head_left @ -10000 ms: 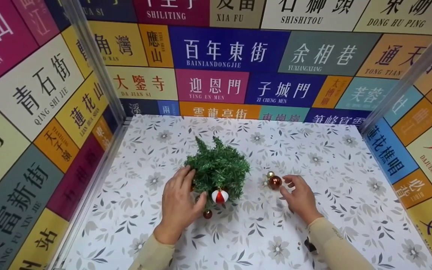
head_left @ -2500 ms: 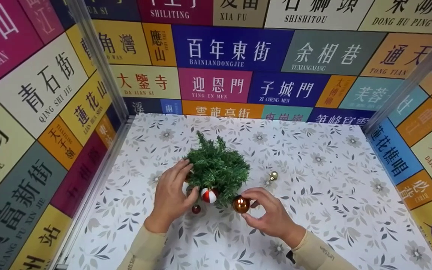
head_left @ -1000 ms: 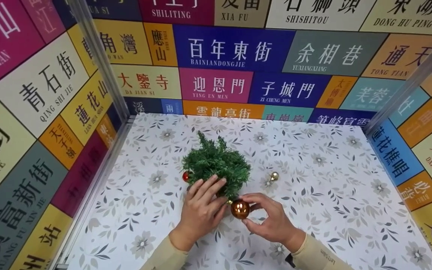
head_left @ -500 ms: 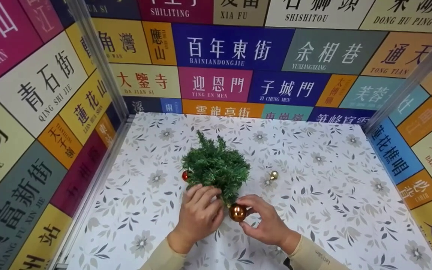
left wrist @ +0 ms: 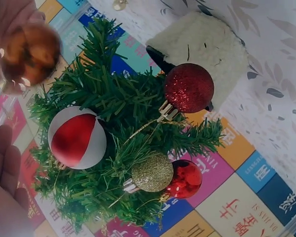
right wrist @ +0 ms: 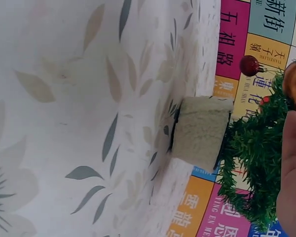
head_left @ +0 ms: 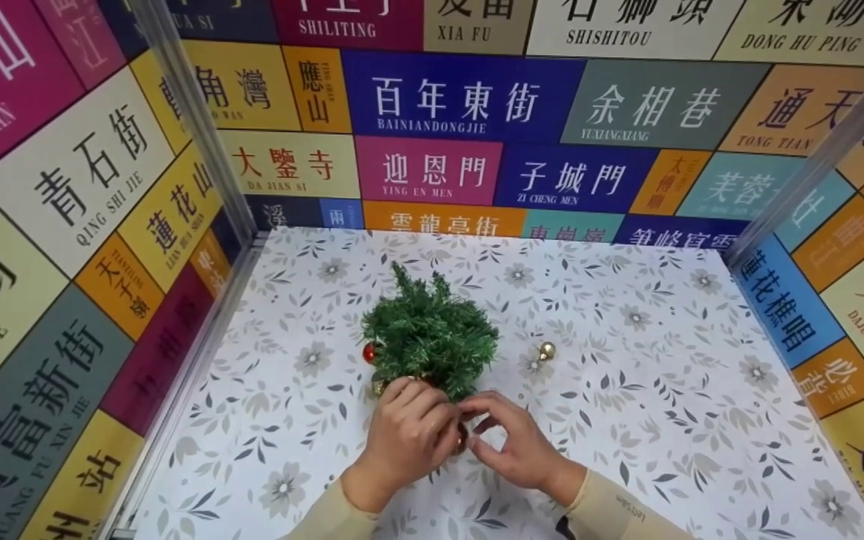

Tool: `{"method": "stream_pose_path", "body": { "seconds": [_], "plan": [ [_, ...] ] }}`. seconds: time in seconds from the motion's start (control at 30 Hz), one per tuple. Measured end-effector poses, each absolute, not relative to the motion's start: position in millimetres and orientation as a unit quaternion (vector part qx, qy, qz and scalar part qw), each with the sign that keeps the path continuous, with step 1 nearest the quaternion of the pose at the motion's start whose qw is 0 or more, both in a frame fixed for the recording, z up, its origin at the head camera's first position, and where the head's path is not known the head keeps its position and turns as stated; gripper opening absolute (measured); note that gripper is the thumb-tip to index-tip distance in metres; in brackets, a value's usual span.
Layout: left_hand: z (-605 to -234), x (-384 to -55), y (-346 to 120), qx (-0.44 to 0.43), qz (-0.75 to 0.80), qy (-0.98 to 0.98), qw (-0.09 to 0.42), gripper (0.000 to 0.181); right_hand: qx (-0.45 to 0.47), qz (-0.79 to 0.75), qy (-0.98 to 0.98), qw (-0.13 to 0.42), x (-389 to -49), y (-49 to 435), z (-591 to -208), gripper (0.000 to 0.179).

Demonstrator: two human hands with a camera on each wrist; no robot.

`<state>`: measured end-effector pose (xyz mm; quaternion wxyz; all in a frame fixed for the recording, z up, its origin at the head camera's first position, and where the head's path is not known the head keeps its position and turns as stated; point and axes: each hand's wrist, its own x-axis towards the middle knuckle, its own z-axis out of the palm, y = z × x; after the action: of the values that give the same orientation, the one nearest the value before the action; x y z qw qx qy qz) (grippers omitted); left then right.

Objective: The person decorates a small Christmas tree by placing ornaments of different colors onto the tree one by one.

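Observation:
A small artificial Christmas tree [head_left: 432, 319] stands on the table, its pale fleecy base [right wrist: 202, 131] visible in the right wrist view. My right hand [head_left: 511, 442] pinches a shiny copper bauble [left wrist: 29, 59] between thumb and fingers, low at the tree's front. Close beside it, my left hand [head_left: 413, 431] has its fingers curled against the front branches; I cannot tell what they pinch. Hanging on the tree in the left wrist view are a red-and-white ball [left wrist: 76, 138], a glittery dark red bauble [left wrist: 190, 88], a glittery gold one [left wrist: 153, 172] and a shiny red one [left wrist: 186, 178].
A small gold bauble [head_left: 547, 350] lies on the table to the right of the tree. The tabletop [head_left: 627, 420] has a leaf and flower pattern. Colourful sign-printed walls [head_left: 462, 97] with metal corner posts stand at the back and both sides.
My right hand took up the copper bauble from beside the gold one and carried it left to the tree. My left hand moved from the tree's left side to its front, fingers curling.

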<state>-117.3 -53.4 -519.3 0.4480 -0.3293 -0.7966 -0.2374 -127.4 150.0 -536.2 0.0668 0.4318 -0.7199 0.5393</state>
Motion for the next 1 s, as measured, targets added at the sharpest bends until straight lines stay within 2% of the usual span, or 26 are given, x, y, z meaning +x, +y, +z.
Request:
{"method": "stream_pose_path", "body": {
  "seconds": [0.17,0.4,0.7,1.0],
  "plan": [
    [-520,-117,-53,-0.321,-0.253,-0.811,0.419,0.006,0.431,0.510,-0.731,0.135,-129,147,-532,0.046],
    [-522,-117,-54,-0.307,-0.258,-0.829,0.389,0.007,0.430,0.516,-0.724,0.154,-128,144,-533,0.039],
    [-525,-117,-53,-0.295,-0.271,-0.830,0.389,0.004,0.411,0.510,-0.729,0.198,-128,134,-533,0.028],
    [-527,-118,-54,-0.285,-0.277,-0.830,0.392,0.005,0.392,0.518,-0.732,0.207,-129,130,-534,0.025]
  ]
}}
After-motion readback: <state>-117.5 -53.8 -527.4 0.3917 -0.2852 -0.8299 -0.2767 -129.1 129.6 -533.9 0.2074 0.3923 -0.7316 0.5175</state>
